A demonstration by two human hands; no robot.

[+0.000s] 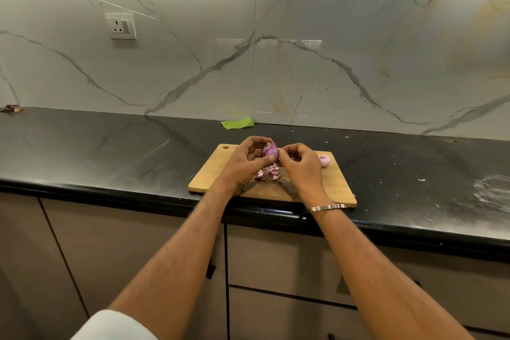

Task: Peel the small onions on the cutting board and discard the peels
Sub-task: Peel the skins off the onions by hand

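- Fingers (271,158) of the left hand (242,165) curl round a small purple onion (270,151), with the thumb pressed across its near side and the other fingers behind it.
- Right hand (299,165) meets the onion from the right, its fingers bent and its fingertips pinching at the onion's right edge; whether they grip a strip of peel is too small to tell.
- Both hands hold the onion lifted above the far middle of a wooden board (336,188).
- A scrap of pale skin sticks up at the onion's top.
- Directly below the hands, on the board, lies a small heap of pink and white peels (267,174).
- A second onion (323,160), pale pink, sits on the board near its far right corner, just right of the right hand and apart from it.
- The board lies on a black tabletop (110,152), its near edge close to the tabletop's front edge; a round hole marks its far left corner.
- A thin metal bangle (325,207) circles the right wrist.
- A white sleeve (110,326) shows at the left arm, at the bottom of the view.
- A green scrap (237,123) lies at the far edge of the tabletop, against a marble wall (331,63).
- A white socket (121,26) is set in the wall, to the left.
- White smears mark the tabletop at the right.
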